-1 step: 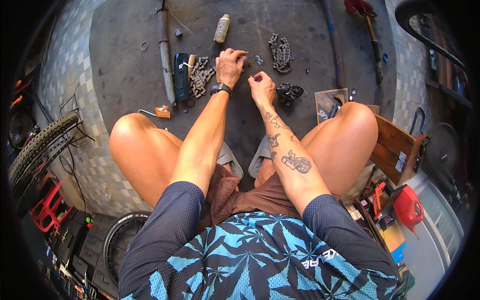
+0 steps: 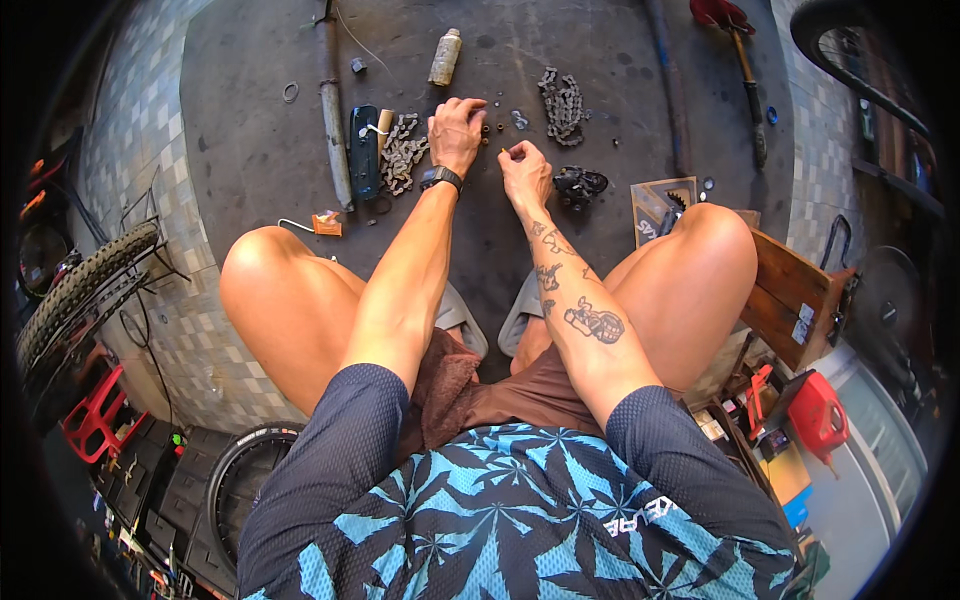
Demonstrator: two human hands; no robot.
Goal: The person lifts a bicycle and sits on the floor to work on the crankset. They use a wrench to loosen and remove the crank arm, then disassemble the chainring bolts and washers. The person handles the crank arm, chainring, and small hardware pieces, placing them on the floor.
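Note:
My left hand (image 2: pixel 457 132), with a watch on its wrist, hovers over the dark mat, fingers stretched rightward and apparently empty. A tiny pale part (image 2: pixel 497 104) lies just off its fingertips, and small brownish rings (image 2: pixel 486 128) rest beside it. Fingertips of my right hand (image 2: pixel 525 172) are pinched around something small with an orange-brown end, too little of it showing to name. Left of my left hand is a heaped bike chain (image 2: pixel 402 155). A second chain (image 2: pixel 563 107) lies beyond my right hand, whose nearest neighbour is a black derailleur-like part (image 2: pixel 578 185).
A blue tray (image 2: pixel 364 150) and a long metal tube (image 2: pixel 332 130) lie at left. Farther off stands a worn bottle or can (image 2: pixel 445 58). At right are a rod (image 2: pixel 672 100), a seatpost with red saddle (image 2: pixel 748 85) and a wooden box (image 2: pixel 790 295). My knees flank the work.
My left hand has drawn slightly left, away from the tiny pale part at its fingertips. Small rings beside its fingers now show more. The right hand stays nearly still.

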